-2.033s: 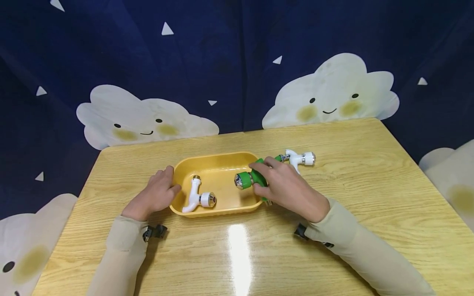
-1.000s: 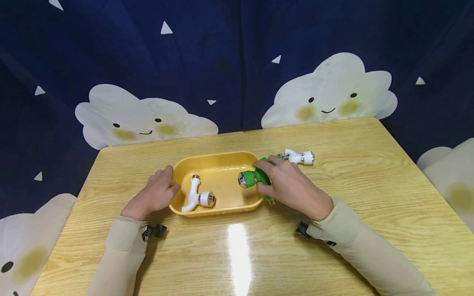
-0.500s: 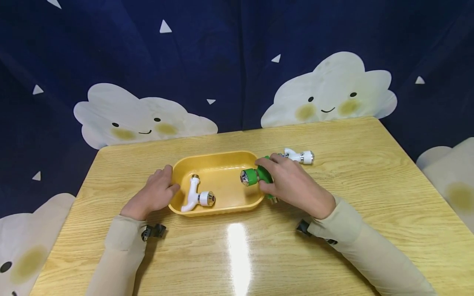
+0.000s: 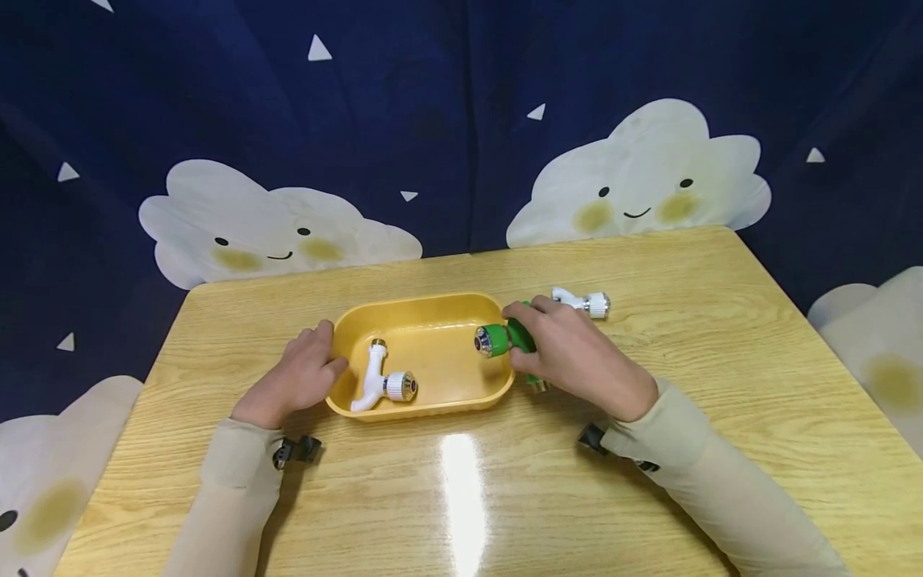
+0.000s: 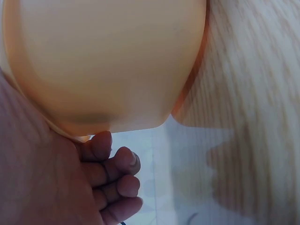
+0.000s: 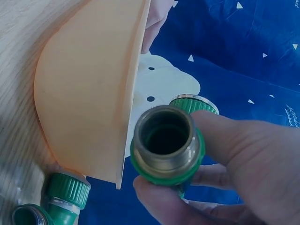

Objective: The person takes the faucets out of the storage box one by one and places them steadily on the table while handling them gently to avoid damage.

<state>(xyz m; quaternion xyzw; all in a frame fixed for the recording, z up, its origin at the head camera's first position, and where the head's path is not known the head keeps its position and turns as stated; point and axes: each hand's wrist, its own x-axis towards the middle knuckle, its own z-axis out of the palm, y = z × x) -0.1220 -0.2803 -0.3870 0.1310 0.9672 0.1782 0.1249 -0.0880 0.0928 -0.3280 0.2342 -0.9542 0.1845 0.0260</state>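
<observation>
A yellow plastic basin (image 4: 433,311) sits on the table, with my left hand (image 4: 306,370) gripping its left end, thumb at the rim. Inside it, toward the left, lies a white tap (image 4: 375,375) with a ribbed knob. My right hand (image 4: 570,344) holds a green tap (image 4: 493,340) at the basin's right end, its chrome-capped knob over the rim and pointing left. In the right wrist view, this tap's open threaded end faces the camera, between thumb and fingers. Another green tap (image 6: 69,192) lies on the table below, close to the basin's outer wall.
Behind my right hand, a second white tap (image 4: 597,304) lies on the wooden table (image 4: 548,505), partly hidden by the hand. A dark blue curtain (image 4: 433,96) with clouds and triangles hangs along the table's back edge.
My right hand has shifted slightly to the right with the green tap, drawing it from over the basin's inside toward the right rim. My left hand keeps its grip on the basin.
</observation>
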